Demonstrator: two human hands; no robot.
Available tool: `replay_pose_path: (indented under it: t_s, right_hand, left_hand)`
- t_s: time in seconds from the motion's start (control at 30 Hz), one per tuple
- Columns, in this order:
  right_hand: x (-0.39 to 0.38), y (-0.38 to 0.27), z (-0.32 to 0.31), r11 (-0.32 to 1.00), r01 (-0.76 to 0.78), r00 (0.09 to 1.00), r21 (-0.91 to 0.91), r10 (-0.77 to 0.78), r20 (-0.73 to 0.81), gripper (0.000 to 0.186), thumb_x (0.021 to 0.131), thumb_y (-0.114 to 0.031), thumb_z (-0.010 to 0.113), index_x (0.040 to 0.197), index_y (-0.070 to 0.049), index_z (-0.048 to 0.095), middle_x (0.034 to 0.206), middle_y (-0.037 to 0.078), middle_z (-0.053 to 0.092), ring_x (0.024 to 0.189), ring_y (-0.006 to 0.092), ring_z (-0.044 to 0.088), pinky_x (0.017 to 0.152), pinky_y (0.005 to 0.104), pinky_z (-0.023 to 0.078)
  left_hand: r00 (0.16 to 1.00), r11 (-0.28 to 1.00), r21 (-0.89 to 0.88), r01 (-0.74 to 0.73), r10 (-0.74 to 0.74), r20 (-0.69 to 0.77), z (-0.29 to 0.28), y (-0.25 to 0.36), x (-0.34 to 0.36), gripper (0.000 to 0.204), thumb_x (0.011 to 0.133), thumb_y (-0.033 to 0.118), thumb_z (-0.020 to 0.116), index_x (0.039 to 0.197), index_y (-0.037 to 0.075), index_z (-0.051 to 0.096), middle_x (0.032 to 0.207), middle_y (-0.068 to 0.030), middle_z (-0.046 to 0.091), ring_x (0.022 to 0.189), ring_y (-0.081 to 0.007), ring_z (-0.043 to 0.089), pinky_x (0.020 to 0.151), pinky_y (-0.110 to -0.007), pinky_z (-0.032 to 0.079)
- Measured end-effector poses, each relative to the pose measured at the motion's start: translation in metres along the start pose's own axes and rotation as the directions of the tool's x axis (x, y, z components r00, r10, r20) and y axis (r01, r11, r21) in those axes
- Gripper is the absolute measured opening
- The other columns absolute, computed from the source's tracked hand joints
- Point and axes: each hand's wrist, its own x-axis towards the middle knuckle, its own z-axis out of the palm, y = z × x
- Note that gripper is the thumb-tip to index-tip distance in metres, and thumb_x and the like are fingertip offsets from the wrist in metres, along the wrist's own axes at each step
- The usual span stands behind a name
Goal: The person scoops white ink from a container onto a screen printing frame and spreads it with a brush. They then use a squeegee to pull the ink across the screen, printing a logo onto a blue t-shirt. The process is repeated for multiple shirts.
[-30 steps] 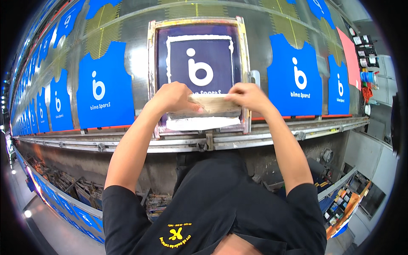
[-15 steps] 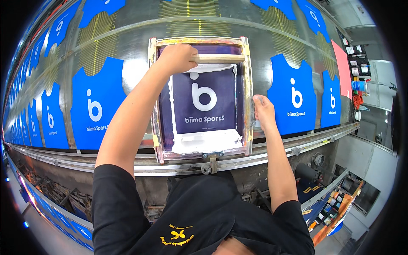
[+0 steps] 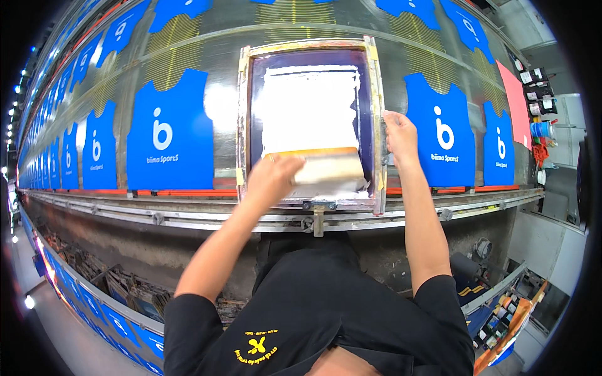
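Squeegee (image 3: pixel 326 168), clamped in my left hand (image 3: pixel 274 178), sits near the printing screen's (image 3: pixel 310 106) lower edge, white ink spread above it, my right hand (image 3: pixel 399 135) gripping the frame's right rail, this pass seemingly nearly finished.

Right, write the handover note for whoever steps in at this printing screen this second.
Left hand: gripping the squeegee, low in the screen frame, near its front edge.
Right hand: steadying the frame's right rail.
Things: the frame lies flat on the long table, between blue shirts already bearing white logos.
Done: white ink is spread over most of the mesh above the squeegee.
Left: frame not yet lifted; the print underneath is hidden, so check it.
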Motion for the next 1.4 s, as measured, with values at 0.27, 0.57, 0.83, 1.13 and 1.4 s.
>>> replay_pose_path:
  t_s: [0.27, 0.57, 0.83, 1.13, 1.4]
  right_hand:
    - [-0.055, -0.028, 0.044, 0.980, 0.198, 0.977, -0.016, -0.199, -0.082, 0.030, 0.107, -0.025, 0.071, 0.129, -0.004, 0.073, 0.085, -0.006, 0.065, 0.065, 0.0000, 0.044, 0.055, 0.0222, 0.032]
    - [-0.144, -0.001, 0.322, 0.948, 0.307, 0.944, -0.090, -0.315, -0.102, 0.023, 0.104, -0.025, 0.070, 0.117, -0.007, 0.074, 0.081, 0.003, 0.069, 0.070, 0.0080, 0.058, 0.064, 0.0317, 0.050]
    - [-0.209, -0.031, 0.443, 0.995, 0.098, 0.991, -0.035, -0.101, -0.092, 0.024, 0.103, -0.027, 0.070, 0.121, -0.012, 0.070, 0.063, 0.011, 0.065, 0.057, 0.0232, 0.066, 0.056, 0.0392, 0.048]
    - [-0.207, -0.022, 0.459, 0.991, 0.078, 0.994, -0.107, -0.086, -0.072, 0.028, 0.100, -0.024, 0.070, 0.125, -0.013, 0.065, 0.065, 0.010, 0.066, 0.064, 0.0331, 0.069, 0.063, 0.0474, 0.050]
    - [-0.205, -0.017, 0.459, 0.973, 0.159, 0.978, -0.165, -0.178, -0.109, 0.031, 0.097, -0.024, 0.072, 0.126, -0.012, 0.066, 0.073, 0.018, 0.071, 0.073, 0.0413, 0.074, 0.067, 0.0522, 0.055]
  left_hand:
    - [0.999, 0.997, -0.080, -0.015, 0.011, -0.044, -0.031, -0.003, -0.080, 0.056, 0.075, 0.001, 0.073, 0.131, 0.009, 0.068, 0.131, -0.0051, 0.072, 0.120, -0.0279, 0.068, 0.098, -0.044, 0.052]
    - [0.976, 0.984, 0.022, 0.177, -0.179, 0.125, -0.163, -0.196, -0.171, 0.054, 0.069, -0.013, 0.066, 0.120, 0.001, 0.077, 0.123, -0.0155, 0.077, 0.115, -0.0375, 0.070, 0.101, -0.046, 0.054]
    - [0.861, 0.924, 0.092, 0.372, -0.380, 0.338, -0.228, -0.288, -0.213, 0.057, 0.072, -0.013, 0.073, 0.128, 0.001, 0.076, 0.130, -0.0150, 0.074, 0.124, -0.0373, 0.065, 0.107, -0.046, 0.051]
    - [0.942, 0.979, 0.068, 0.191, -0.202, 0.268, -0.230, -0.306, -0.226, 0.063, 0.073, -0.008, 0.075, 0.135, 0.003, 0.073, 0.134, -0.0177, 0.073, 0.129, -0.0385, 0.066, 0.111, -0.048, 0.051]
    - [0.992, 0.992, 0.128, 0.017, -0.033, 0.124, -0.234, -0.311, -0.245, 0.056, 0.072, -0.008, 0.073, 0.126, 0.006, 0.076, 0.125, -0.0149, 0.077, 0.116, -0.0368, 0.073, 0.101, -0.047, 0.057]
